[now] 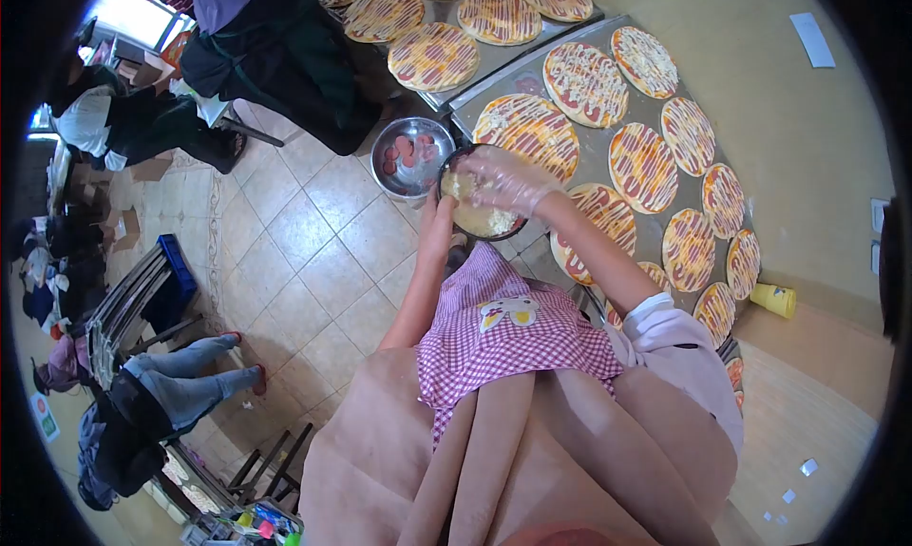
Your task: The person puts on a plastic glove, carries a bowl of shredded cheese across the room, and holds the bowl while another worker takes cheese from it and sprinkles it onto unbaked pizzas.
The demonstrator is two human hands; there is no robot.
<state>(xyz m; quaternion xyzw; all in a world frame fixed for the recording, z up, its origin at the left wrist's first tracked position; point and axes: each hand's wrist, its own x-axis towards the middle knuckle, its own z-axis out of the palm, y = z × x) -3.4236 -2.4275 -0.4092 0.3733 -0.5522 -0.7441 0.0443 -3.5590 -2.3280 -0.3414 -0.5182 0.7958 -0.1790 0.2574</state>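
My left hand grips the near-left rim of a dark-rimmed bowl. Pale shredded cheese lies inside it. In a clear plastic glove, my right hand reaches down into this bowl from the right; its fingertips are blurred among the contents, so their grip is unclear. Just beyond, a steel bowl holds several reddish slices. Right of my gloved hand, a metal tray bears several round pizzas with stripes of sauce, and one large pizza is nearest to that hand.
A second tray of pizzas adjoins at the top. A yellow cup lies tipped beside the right tray. Other people stand at the left, one in dark clothes close to the steel bowl. Folded metal-framed furniture leans at the left.
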